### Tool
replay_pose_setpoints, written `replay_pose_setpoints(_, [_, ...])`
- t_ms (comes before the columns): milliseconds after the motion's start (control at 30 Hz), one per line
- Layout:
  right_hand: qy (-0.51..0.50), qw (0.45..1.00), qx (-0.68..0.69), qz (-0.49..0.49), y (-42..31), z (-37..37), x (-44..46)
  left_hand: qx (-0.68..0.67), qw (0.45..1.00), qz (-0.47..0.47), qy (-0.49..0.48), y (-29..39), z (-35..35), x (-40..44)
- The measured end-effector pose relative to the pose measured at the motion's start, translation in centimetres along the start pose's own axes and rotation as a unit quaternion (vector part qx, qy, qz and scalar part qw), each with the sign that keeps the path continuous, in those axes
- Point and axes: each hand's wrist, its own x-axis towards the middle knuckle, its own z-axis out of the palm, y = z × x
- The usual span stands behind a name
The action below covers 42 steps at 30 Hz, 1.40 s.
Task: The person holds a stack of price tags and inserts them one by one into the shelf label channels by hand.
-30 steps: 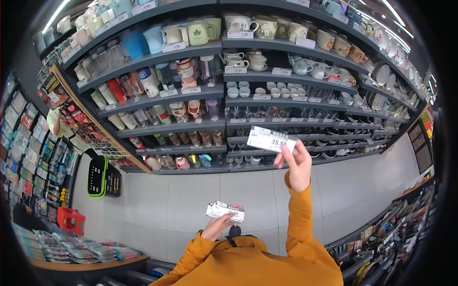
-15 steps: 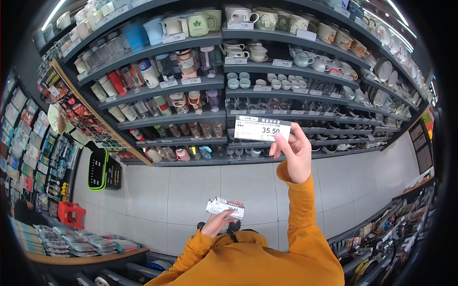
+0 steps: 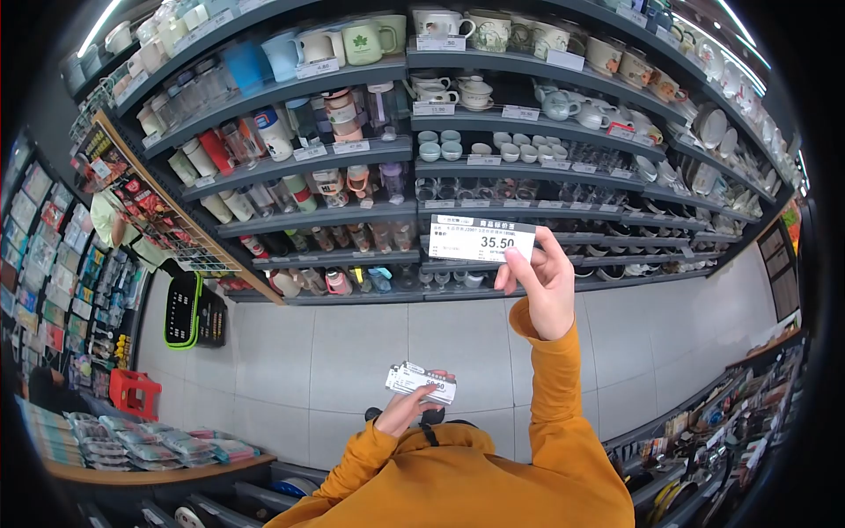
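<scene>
In my raised right hand (image 3: pixel 547 280) is a white price label (image 3: pixel 475 239) reading 35.50, pinched at its right end between thumb and fingers and facing me. Low at the centre, my left hand (image 3: pixel 407 412) grips a small stack of price labels (image 3: pixel 421 384), fanned a little, the top one reading about 50.50. The raised label hangs in front of the lower shelves with glasses. Behind it, the shelf unit (image 3: pixel 493 133) bears small bowls (image 3: pixel 510 153), teapots and mugs (image 3: pixel 436 25), with labels along the shelf edges.
A black basket with a green rim (image 3: pixel 183 310) and a red stool (image 3: pixel 134 392) stand on the tiled floor at the left. A person in light clothing (image 3: pixel 107 220) is by the left rack. Packaged goods (image 3: pixel 132 444) lie on a counter at lower left; shelves run along the lower right.
My right hand has drawn the 35.50 label slightly up and left, and the label has turned from tilted to nearly level. My left hand still grips its stack, almost unmoved.
</scene>
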Motion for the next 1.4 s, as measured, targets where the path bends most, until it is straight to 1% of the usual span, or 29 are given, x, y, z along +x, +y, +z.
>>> replay_pose_setpoints(167, [-0.007,1.0,0.002,0.002,0.4,0.4,0.2,0.005,1.0,0.001,0.027,0.4,0.2,-0.2])
replay_pose_setpoints(367, [-0.013,1.0,0.003,0.013,0.8,0.8,0.4,-0.016,1.0,0.008,0.021,-0.4,-0.6,-0.1])
replay_pose_setpoints(467, [-0.023,1.0,0.009,0.011,1.2,0.8,0.5,-0.01,1.0,0.004,0.022,-0.3,-0.5,-0.1])
replay_pose_setpoints(567, [-0.013,1.0,0.016,0.021,1.0,1.5,0.6,-0.004,1.0,0.009,0.017,-0.3,-1.0,0.0])
replay_pose_setpoints(600, [-0.014,1.0,0.009,0.025,1.4,1.5,0.5,-0.002,1.0,-0.002,0.024,-0.5,-1.1,-0.2])
replay_pose_setpoints(700, [-0.04,0.998,-0.027,0.047,2.5,1.6,0.6,-0.013,0.999,0.011,0.044,-1.2,-1.9,0.5])
replay_pose_setpoints(733, [-0.053,0.997,-0.023,0.049,3.1,1.9,0.9,-0.019,0.999,0.018,0.025,-0.8,-1.9,0.7])
replay_pose_setpoints(800, [-0.097,0.992,-0.011,0.086,4.6,2.3,0.9,-0.027,1.0,0.014,0.002,-0.5,-2.1,0.6])
replay_pose_setpoints(833, [-0.116,0.987,-0.001,0.11,5.0,2.9,0.9,-0.028,1.0,0.008,0.007,-0.5,-2.3,0.7])
replay_pose_setpoints(900, [-0.142,0.982,-0.006,0.124,5.8,3.9,0.8,-0.032,0.999,0.01,0.004,-0.2,-2.8,0.7])
replay_pose_setpoints(933, [-0.128,0.982,0.004,0.136,5.5,4.5,0.5,-0.035,0.999,0.008,0.006,-0.1,-2.8,0.3])
replay_pose_setpoints(1033, [-0.123,0.986,-0.072,0.083,8.3,4.3,0.8,-0.033,0.999,-0.001,-0.002,0.5,-3.3,0.5])
replay_pose_setpoints(1067, [-0.109,0.99,-0.053,0.071,8.4,4.8,1.1,-0.031,1.0,-0.004,-0.006,0.7,-3.7,0.6])
replay_pose_setpoints(1167, [-0.091,0.989,-0.071,0.094,9.1,5.5,1.8,-0.029,0.999,-0.013,-0.009,1.5,-5.0,1.1])
replay_pose_setpoints(1200, [-0.101,0.987,-0.079,0.099,9.2,6.0,2.2,-0.03,0.999,-0.015,-0.009,2.0,-5.5,1.3])
replay_pose_setpoints(1300, [-0.072,0.989,-0.066,0.113,8.5,8.9,3.2,-0.04,0.999,-0.017,-0.014,3.7,-6.9,1.4])
replay_pose_setpoints(1333, [-0.097,0.987,-0.075,0.108,9.3,9.3,3.8,-0.042,0.999,-0.013,-0.02,4.2,-7.6,1.5])
replay_pose_setpoints(1400, [-0.104,0.985,-0.086,0.108,10.2,11.1,5.0,-0.047,0.998,-0.006,-0.029,5.5,-9.2,1.7])
